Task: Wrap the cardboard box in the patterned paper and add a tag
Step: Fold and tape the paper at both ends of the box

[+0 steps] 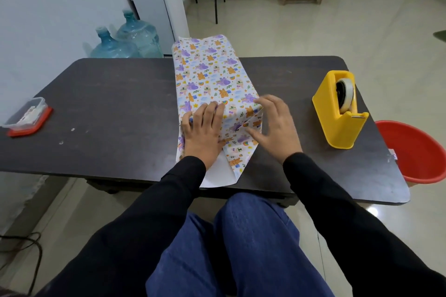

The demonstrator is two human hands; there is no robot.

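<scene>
— Two hands at work; where are they?
— Both are on the near end of the parcel. The left hand [204, 132] lies flat with straight fingers, pressing the patterned paper [210, 72] down against the end face and reaching up onto the top edge. The right hand [272, 125] sits just beside it, fingers spread over the top right corner and thumb on the folded flap of the end face. Neither is curled round anything, and the two are close but not touching.
— And the cardboard box?
— Hidden under the paper. The parcel stretches away from the fingertips along the middle of the counter [120, 94]. A white-backed flap runs under the left wrist to the counter's near edge.
— Anything else?
— A yellow tape dispenser [337, 123] stands near the right hand, on its outer side. A small clear container [26, 113] on a red lid sits well apart from the left hand, far out on that side. A red basin [415, 149] is on the floor beyond the dispenser.
</scene>
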